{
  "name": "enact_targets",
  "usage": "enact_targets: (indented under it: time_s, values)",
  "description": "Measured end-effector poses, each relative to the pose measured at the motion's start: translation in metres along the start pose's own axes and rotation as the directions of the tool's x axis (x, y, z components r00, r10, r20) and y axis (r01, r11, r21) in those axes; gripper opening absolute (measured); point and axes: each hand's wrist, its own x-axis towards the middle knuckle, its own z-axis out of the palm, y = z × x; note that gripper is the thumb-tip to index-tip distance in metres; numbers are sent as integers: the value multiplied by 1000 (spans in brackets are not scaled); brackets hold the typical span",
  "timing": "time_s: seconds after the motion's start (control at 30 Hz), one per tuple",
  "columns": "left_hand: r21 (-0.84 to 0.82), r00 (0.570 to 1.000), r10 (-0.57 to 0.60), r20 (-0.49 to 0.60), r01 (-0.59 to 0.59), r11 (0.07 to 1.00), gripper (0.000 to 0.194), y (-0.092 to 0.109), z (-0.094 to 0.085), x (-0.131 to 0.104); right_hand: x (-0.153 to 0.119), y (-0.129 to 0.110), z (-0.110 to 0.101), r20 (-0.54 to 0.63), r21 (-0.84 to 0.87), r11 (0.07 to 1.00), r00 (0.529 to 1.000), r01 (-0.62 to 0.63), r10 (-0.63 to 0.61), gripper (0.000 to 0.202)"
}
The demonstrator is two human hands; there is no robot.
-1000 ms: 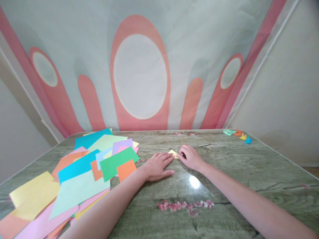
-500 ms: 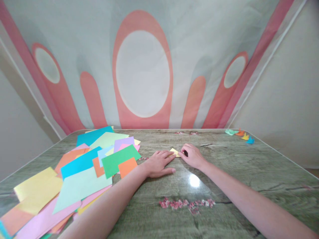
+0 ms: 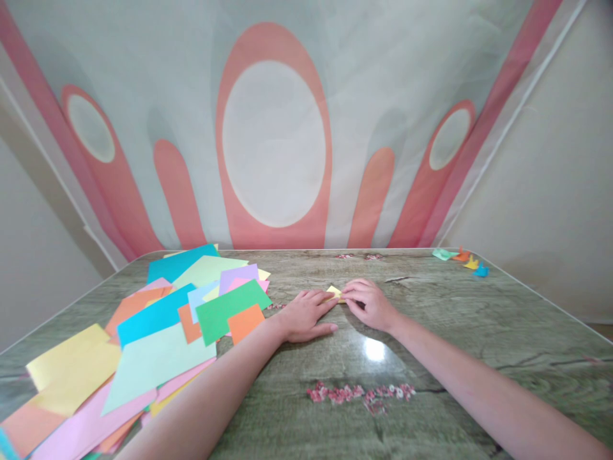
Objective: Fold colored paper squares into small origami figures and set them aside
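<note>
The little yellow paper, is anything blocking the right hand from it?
No, nothing visible does. The right hand touches the yellow paper at its right end, and the left hand rests at its left.

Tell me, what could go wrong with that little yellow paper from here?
The yellow paper is small and partly covered by the left fingers and right fingers, so it might crease crookedly unnoticed. The left forearm overlaps the loose sheets in this view, so it could brush some out of place.
</note>
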Motion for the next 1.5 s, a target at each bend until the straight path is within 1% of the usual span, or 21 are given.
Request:
enact_targets:
  time_s: [0.1,0.17,0.27,0.4,0.5,0.63,0.83,0.93,1.07,1.17,1.3,1.5]
  values:
    - [-4,1000,0,-3,0,1000,60,-1,1,0,-3,0,3,50,2,1000,999,16,-17,26]
    - [-20,1000,-2,-14,2,1000,55,-2,1,0,-4,1,4,60,5,1000,998,14,-15,28]
    - [-63,998,-7,-58,3,998,47,-5,1,2,-3,2,5,60,22,1000,998,10,-12,28]
    - [-109,993,3,-121,-16,994,40,-9,2,5,-1,5,5,59,90,996,998,-9,4,26]
    - [-112,991,5,-131,-20,994,38,-10,3,5,1,8,6,73,146,988,996,-59,48,24]
    - [-102,991,-1,-131,-13,995,37,-11,4,4,3,11,7,101,209,965,985,-157,138,20]
    - [-104,988,-5,-156,-11,994,36,-12,7,9,9,9,9,97,240,940,970,-241,224,15]
    - [-148,974,-91,-208,61,987,33,-13,14,15,11,8,10,92,240,934,964,-265,249,14]
    - [-252,921,-269,-282,200,947,29,-14,23,22,12,7,10,85,228,936,964,-267,254,12]
    - [-330,893,-354,-277,257,908,27,-17,25,26,12,7,10,76,222,943,968,-249,238,11]
    - [-368,885,-407,-226,310,877,26,-21,22,32,12,7,10,78,209,948,970,-241,230,11]
    - [-330,882,-413,-226,330,884,26,-23,21,39,12,8,10,82,174,957,972,-232,221,10]
